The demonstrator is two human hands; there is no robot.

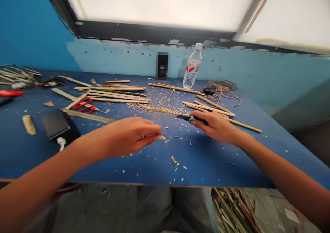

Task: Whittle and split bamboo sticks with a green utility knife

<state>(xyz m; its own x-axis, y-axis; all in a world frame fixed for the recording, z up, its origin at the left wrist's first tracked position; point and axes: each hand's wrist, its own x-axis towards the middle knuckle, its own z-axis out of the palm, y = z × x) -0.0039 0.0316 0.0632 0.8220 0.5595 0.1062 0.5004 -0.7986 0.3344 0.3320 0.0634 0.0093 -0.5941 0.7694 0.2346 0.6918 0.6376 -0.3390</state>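
My left hand (134, 135) is closed in a pinch above the blue table. A short pale tip of a bamboo stick (162, 137) sticks out from its fingers; the rest of the stick is hidden by the hand. My right hand (216, 126) is wrapped round a box cutter (199, 119) with a black and green handle. Its dark blade points left, towards the left hand but apart from it. Between and beyond the hands lies a line of pale shavings (162, 109). Smaller curls (174, 160) are scattered nearer the front edge.
Split bamboo strips (118, 93) and red-handled scissors (84, 104) lie at left, behind a black box (60, 126). More sticks (216, 105) and tangled twine (224, 88) are at right. A water bottle (193, 67) stands near the wall. Bamboo pieces (235, 209) lie below the table.
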